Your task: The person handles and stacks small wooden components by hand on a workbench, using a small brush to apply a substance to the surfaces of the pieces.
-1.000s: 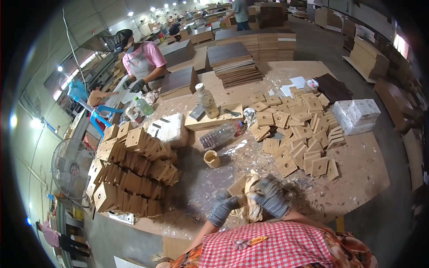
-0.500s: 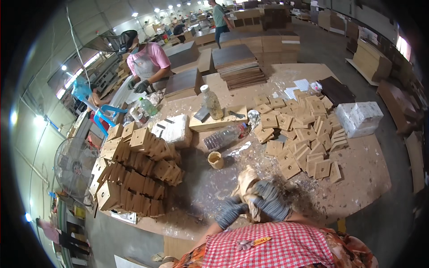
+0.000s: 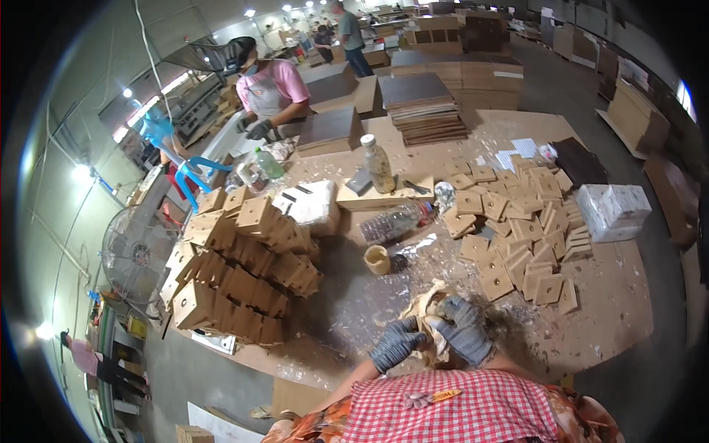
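Both my hands wear grey gloves and are at the near edge of the worktable. A crumpled cream-yellow cloth is bunched up between them. My left hand closes on its left side, fingers curled. From the right, my right hand grips the same cloth, with thumb and fingers bent over it. Whether anything lies inside the folds is hidden. Beyond the cloth stands a small tan cup. A heap of drilled wooden blocks spreads to the right, and a neat stack of similar blocks rises to the left.
Behind the cup lie a clear plastic bottle and a wooden board bearing an upright bottle. A white wrapped package sits at the right edge. Across the table, a co-worker in pink stands near stacked panels.
The cloth, upright and tall before, is now lower and more bunched. My right hand has turned so its fingers show, and the hands are slightly further apart. The whole view has shifted.
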Demonstrator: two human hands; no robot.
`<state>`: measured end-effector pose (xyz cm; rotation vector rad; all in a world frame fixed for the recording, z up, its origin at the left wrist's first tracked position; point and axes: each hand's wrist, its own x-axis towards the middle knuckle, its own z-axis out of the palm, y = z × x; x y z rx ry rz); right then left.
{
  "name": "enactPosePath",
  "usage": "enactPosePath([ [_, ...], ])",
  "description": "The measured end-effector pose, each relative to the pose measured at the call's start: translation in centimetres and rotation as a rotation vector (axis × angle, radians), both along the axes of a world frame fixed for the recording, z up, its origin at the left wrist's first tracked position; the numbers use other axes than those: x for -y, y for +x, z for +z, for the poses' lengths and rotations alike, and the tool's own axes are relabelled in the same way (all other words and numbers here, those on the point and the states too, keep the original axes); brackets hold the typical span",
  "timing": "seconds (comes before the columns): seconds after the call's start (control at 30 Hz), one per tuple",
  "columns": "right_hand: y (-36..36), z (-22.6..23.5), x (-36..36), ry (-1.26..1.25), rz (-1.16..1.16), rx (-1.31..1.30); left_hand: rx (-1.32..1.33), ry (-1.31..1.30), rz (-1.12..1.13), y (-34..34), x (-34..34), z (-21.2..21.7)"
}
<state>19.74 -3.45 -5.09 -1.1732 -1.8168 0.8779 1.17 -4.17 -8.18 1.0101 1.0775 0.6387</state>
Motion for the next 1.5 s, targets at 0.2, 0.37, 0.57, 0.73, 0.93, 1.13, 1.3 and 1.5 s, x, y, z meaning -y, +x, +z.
enactPosePath([
  [0.2,3.9,-5.9,-2.8,-0.009,-0.275,-0.045,0.014,0.041,0.072,-1.5,-0.5,2.3],
  [0.37,6.5,-8.6,-0.9,-0.087,-0.251,0.19,0.076,0.036,-0.032,-1.6,-0.4,6.8],
  [0.57,6.7,-3.0,0.1,-0.154,-0.251,-0.017,0.109,0.028,-0.006,-1.5,0.0,6.4],
  [0.73,5.1,1.8,1.9,-0.366,-0.023,-0.625,-0.012,0.134,-0.058,-0.6,-0.1,8.1],
  [0.93,4.0,2.6,2.5,-0.217,-0.131,-0.262,-0.062,0.171,-0.005,-0.1,0.6,8.4],
  [1.13,4.2,2.4,2.9,-0.156,-0.147,-0.179,-0.02,0.225,0.138,-0.3,1.2,6.6],
  [1.3,4.2,2.8,2.9,-0.175,-0.155,-0.262,0.207,0.012,0.149,-0.5,0.5,5.8],
  [1.5,4.8,0.6,2.8,0.041,-0.152,-0.16,0.287,0.203,0.008,1.1,-0.4,7.3],
])
